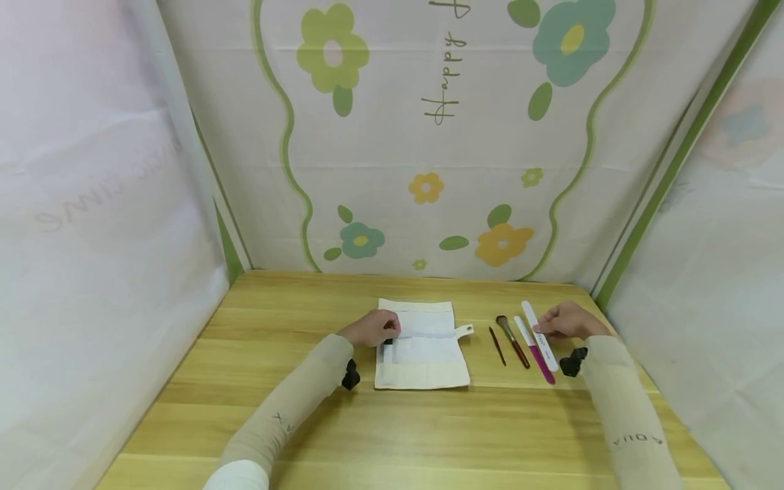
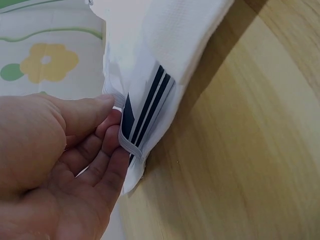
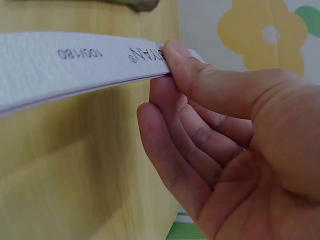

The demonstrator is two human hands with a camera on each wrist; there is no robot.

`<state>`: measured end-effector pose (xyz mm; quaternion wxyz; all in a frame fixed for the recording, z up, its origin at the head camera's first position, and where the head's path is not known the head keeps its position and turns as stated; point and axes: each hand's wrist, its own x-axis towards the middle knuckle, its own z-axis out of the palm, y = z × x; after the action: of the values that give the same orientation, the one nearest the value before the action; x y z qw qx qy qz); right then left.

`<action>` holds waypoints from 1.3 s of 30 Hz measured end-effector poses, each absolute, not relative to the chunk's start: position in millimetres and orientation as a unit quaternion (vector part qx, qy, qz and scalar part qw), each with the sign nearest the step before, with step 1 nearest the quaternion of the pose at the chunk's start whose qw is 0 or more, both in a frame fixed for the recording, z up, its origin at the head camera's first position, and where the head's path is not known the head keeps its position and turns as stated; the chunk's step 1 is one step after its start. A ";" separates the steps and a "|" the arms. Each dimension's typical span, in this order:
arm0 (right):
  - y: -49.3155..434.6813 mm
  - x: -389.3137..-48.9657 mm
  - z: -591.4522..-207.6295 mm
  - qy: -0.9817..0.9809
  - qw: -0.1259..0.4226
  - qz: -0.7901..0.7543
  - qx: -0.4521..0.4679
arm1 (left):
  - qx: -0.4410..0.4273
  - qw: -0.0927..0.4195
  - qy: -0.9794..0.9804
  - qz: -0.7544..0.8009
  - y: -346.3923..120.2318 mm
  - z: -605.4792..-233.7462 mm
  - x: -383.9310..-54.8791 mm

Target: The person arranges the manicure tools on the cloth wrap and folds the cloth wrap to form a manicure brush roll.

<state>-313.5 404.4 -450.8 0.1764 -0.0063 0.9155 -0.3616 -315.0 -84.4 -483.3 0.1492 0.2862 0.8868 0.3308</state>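
A white cloth roll-up case (image 1: 429, 354) lies spread on the table. My left hand (image 1: 371, 328) is at its left side, pinching the case's grey elastic band (image 2: 130, 146) between thumb and fingers. Under that band sits a flat, pale strip with black stripes (image 2: 150, 102), its lower end in the case's pocket; its kind is unclear. At the right, my right hand (image 1: 569, 321) pinches a white nail file (image 3: 75, 62) printed "100/180" between thumb and fingers. In the right wrist view the file is raised off the table.
Left of the nail file lie a pink-handled file (image 1: 539, 357), a makeup brush (image 1: 513, 342) with a dark red handle and a thin dark stick (image 1: 497, 346). A snap tab (image 1: 465, 331) sticks out from the case. Flower-printed cloth (image 1: 392, 150) walls the wooden table (image 1: 392, 435).
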 end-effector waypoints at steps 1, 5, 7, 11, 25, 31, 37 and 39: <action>401.7 -315.0 -449.3 0.914 0.175 -0.365 -0.009 | 0.286 0.150 0.887 0.331 -84.5 -483.3 -315.1; 388.1 -321.0 -441.8 0.910 0.169 -0.379 -0.018 | 0.286 0.150 0.887 0.331 -85.0 -484.6 -316.4; 380.0 -324.6 -438.0 0.905 0.167 -0.390 -0.023 | 0.288 0.149 0.885 0.333 -85.7 -486.2 -317.8; 361.3 -332.2 -431.0 0.894 0.168 -0.414 -0.024 | 0.290 0.152 0.883 0.335 -86.8 -487.6 -319.8; 280.4 -363.2 -424.2 0.864 0.158 -0.478 -0.030 | 0.281 0.170 0.879 0.347 -86.8 -484.8 -319.4; 238.6 -373.0 -421.4 0.863 0.140 -0.484 -0.040 | 0.274 0.175 0.880 0.347 -86.6 -482.1 -319.8; 198.6 -379.0 -424.6 0.855 0.139 -0.498 -0.050 | 0.279 0.177 0.879 0.345 -87.4 -483.7 -321.2; 186.7 -380.4 -426.3 0.850 0.139 -0.505 -0.053 | 0.283 0.174 0.879 0.342 -87.7 -484.0 -321.4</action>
<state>-380.4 186.7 -426.3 0.1389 -0.0526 0.8501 -0.5052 -321.4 -87.7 -484.0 0.1739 0.2826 0.8792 0.3420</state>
